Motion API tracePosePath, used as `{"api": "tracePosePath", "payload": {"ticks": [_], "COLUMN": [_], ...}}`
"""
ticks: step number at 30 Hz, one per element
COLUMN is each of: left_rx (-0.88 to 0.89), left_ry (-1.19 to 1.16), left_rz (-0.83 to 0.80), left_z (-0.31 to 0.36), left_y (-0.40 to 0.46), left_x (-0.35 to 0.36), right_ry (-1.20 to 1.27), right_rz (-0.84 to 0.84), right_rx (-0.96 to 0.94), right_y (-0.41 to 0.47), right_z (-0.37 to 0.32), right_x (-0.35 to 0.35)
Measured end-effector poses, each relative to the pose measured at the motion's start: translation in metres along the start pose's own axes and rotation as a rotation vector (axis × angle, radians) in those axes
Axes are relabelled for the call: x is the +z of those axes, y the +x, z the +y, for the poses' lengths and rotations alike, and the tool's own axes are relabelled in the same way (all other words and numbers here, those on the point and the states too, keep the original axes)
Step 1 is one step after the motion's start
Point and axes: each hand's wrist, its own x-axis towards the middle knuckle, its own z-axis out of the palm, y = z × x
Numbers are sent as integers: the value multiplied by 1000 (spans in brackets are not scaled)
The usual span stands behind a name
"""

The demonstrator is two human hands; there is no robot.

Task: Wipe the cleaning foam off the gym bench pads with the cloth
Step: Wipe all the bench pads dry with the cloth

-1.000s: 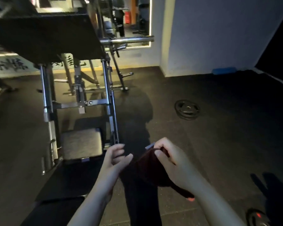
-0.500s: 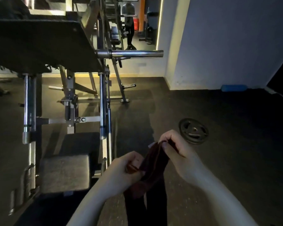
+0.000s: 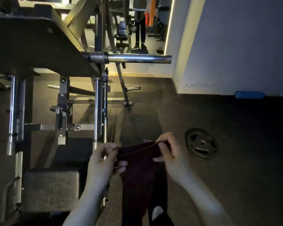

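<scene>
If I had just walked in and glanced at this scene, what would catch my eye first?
Most likely the dark red cloth, stretched between the left hand and the right hand at the bottom centre, each pinching its top edge. Next, the shiny steel bar jutting rightward from the machine frame in the upper middle. Then the weight plate lying flat on the dark floor, right of the hands.

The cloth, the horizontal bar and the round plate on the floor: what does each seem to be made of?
Cloth: dark maroon fabric, soft and matte; it sags and folds between the left hand and right hand. Horizontal bar: polished metal, probably chromed steel, with bright mirror-like streaks. Round plate: looks like dull, dark metal with cut-out grips; a rubber coating can't be ruled out in this light.
</scene>
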Motion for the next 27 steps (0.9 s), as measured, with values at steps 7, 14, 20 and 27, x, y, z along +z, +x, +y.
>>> {"api": "tracePosePath", "payload": {"ticks": [7,14,20,27], "left_rx": [149,15,276,418], "left_ry": [-9,-412,-123,314], "left_rz": [173,191,106,94], "left_z": [40,74,93,114], "left_y": [88,149,198,282], "left_x": [39,88,98,106], "right_ry": [202,147,59,119], "right_rz": [-117,-84,-35,-183], "right_rx": [-43,-179,-213,-282], "right_y": [124,228,292,360], "right_z": [22,24,39,38], "right_x": [-29,-46,-56,-60]}}
